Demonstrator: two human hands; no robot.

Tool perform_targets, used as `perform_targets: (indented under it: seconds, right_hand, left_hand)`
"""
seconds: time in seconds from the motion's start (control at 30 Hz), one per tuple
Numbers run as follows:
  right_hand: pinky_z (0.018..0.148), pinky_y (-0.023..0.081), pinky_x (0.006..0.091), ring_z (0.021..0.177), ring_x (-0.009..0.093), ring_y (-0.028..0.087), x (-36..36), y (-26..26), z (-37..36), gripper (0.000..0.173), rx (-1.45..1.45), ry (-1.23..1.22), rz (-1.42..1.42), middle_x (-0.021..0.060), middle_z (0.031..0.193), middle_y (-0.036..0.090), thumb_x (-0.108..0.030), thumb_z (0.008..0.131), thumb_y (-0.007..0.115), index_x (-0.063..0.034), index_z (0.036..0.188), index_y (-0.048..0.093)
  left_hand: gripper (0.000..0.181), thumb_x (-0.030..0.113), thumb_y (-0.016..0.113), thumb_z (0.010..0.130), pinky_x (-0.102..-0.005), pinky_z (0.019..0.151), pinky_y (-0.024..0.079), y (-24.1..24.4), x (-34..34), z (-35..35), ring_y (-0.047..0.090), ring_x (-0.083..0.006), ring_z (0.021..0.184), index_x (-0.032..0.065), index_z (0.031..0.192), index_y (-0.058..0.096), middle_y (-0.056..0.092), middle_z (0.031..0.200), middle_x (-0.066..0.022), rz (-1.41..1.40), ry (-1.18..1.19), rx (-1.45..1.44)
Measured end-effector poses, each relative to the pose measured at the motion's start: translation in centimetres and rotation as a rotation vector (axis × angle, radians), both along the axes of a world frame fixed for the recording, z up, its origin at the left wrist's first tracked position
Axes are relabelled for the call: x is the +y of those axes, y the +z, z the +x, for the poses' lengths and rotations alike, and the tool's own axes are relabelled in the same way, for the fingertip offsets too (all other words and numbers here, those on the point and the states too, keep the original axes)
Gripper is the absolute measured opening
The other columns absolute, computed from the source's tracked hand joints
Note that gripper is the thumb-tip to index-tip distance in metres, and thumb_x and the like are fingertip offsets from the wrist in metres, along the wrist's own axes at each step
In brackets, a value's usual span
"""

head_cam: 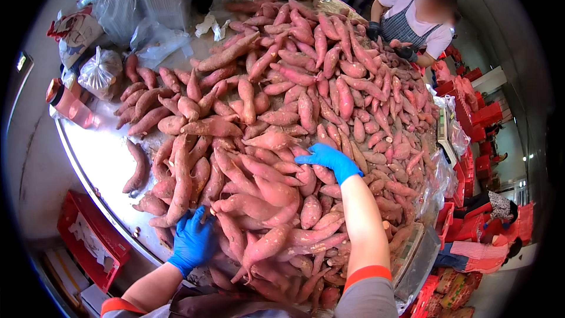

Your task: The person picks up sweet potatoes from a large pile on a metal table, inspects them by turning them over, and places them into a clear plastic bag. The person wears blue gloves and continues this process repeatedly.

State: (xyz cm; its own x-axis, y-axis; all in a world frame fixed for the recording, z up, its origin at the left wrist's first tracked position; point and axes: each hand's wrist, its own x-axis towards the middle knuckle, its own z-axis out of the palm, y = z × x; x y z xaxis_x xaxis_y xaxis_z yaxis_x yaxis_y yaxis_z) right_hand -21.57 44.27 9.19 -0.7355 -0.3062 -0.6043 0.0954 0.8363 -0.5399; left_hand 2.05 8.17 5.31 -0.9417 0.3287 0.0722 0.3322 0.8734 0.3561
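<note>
A large heap of reddish-pink sweet potatoes [273, 203] covers the metal-topped table [95, 152] in front of me. My left hand [192, 238], in a blue glove, is down at the heap's near left edge. Its fingers touch the sweet potatoes there, beside a long curved one [180, 181]; whether it grips any is hidden. Further in, my right hand [331, 161], also gloved in blue, reaches across the middle of the heap. Its fingers point left and rest on the sweet potatoes, and I cannot make out a firm hold on one.
Opposite stands a co-worker [415, 22] with dark gloves, one hand holding a sweet potato. A pink bottle [73, 106] and plastic bags [101, 73] sit at the left. Weighing scales [446, 134] line the right edge. A red crate [90, 238] lies below left.
</note>
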Motion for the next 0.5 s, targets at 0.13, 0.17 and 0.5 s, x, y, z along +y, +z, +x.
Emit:
perform_targets:
  seconds: [0.13,0.17,0.5]
  right_hand:
    - [0.078,0.046,0.0291,0.085,0.016,0.058,0.7,1.5,2.6,0.048,-0.218,-0.212,-0.407,0.0052,0.095,0.065,-0.036,0.08,0.073,0.0017,0.107,0.062]
    - [0.08,0.045,0.0283,0.088,0.015,0.057,0.3,2.9,3.2,0.047,-0.225,-0.233,-0.371,0.0052,0.099,0.064,-0.033,0.08,0.073,0.0013,0.11,0.061]
    - [0.095,0.041,0.0322,0.112,0.019,0.048,1.6,0.1,7.4,0.063,-0.083,-0.054,-0.407,0.0084,0.12,0.052,-0.024,0.077,0.076,-0.0011,0.127,0.044]
  left_hand:
    - [0.045,0.025,0.065,0.071,-0.048,0.1,0.033,0.6,0.5,-0.2,0.042,-0.0393,0.118,0.0117,0.114,0.062,0.043,0.133,-0.015,-0.011,0.053,0.01]
    - [0.049,0.024,0.067,0.07,-0.0493,0.099,0.035,0.4,0.4,0.2,0.042,-0.0417,0.117,0.0124,0.116,0.059,0.042,0.134,-0.0169,-0.011,0.048,0.01]
    - [0.05,0.026,0.065,0.074,-0.0505,0.102,0.032,0.6,0.3,0.5,0.038,-0.0415,0.122,0.0136,0.122,0.057,0.039,0.139,-0.0153,-0.02,0.055,-0.018]
